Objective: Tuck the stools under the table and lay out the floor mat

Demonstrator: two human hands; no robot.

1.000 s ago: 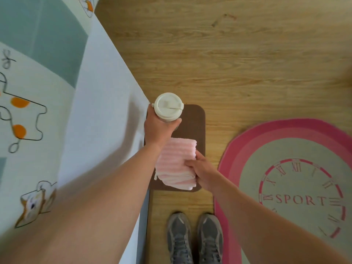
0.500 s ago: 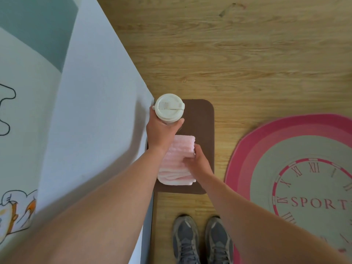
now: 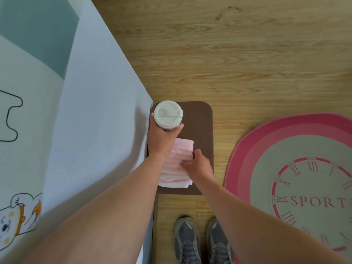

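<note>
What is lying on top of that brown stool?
A folded pink towel lies on the brown stool, under the right hand. The left hand grips a cream cup above it; the cup's base is hidden.

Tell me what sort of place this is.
Probably a room in a home, perhaps a dining or living area. A table under a cartoon-print cloth stands on wood-look flooring, with a brown stool beside it and a round pink mat reading SPORT on the floor.

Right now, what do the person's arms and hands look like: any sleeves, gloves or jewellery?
Both forearms are bare to the frame's lower edge; no sleeves show. The left hand and right hand wear no gloves, and no rings, watch or bracelet are visible.
</note>
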